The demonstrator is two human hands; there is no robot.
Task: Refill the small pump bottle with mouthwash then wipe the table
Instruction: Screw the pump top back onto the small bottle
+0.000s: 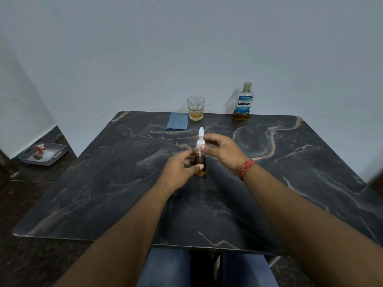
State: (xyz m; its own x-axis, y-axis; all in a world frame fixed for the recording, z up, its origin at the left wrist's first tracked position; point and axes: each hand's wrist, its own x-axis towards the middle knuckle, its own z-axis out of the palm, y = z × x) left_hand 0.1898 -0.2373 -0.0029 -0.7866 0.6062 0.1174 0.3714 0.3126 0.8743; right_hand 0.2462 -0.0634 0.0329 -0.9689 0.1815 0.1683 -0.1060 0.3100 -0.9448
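Note:
A small clear pump bottle with amber liquid in its lower half stands upright in the middle of the dark marble table. My left hand grips its body from the left. Above it, my right hand pinches the white pump collar between thumb and fingers; the white nozzle points up. The mouthwash bottle, capped and holding a little amber liquid, stands at the far right edge. A folded blue cloth lies at the far edge.
A glass tumbler with a little amber liquid stands beside the cloth at the table's back. On the floor at the left sits a grey tray with a small item in it. A white wall rises close behind the table.

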